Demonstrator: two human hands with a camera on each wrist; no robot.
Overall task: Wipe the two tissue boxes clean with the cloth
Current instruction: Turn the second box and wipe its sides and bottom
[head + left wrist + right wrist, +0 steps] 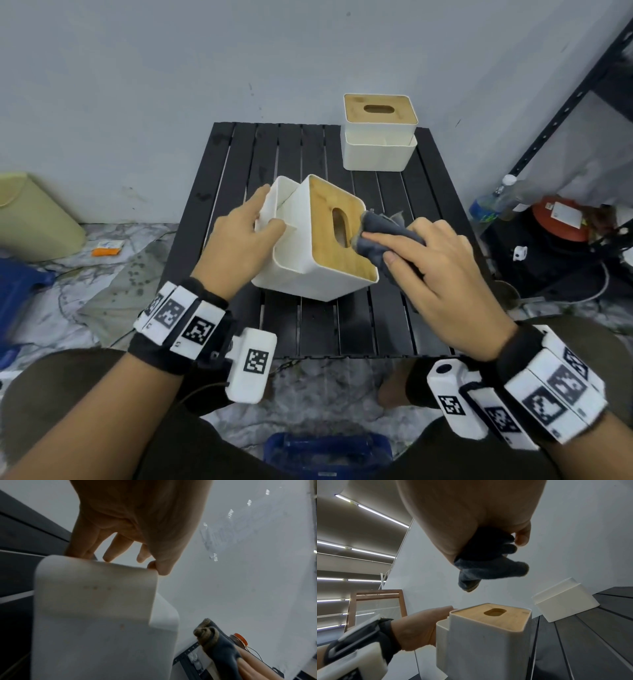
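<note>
The near tissue box (pixel 318 246) stands tilted on the surface (pixel 342 325), steadied by the left hand (pixel 239 240); the right hand (pixel 442 274), bunching the cloth (pixel 383 240), sits just right of its wooden lid.

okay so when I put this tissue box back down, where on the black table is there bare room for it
Bare slats lie along the table's far left, left of the far tissue box, and along the near edge below the held tissue box. The middle is crowded: the left hand grips the box, the right hand presses the cloth.
</note>
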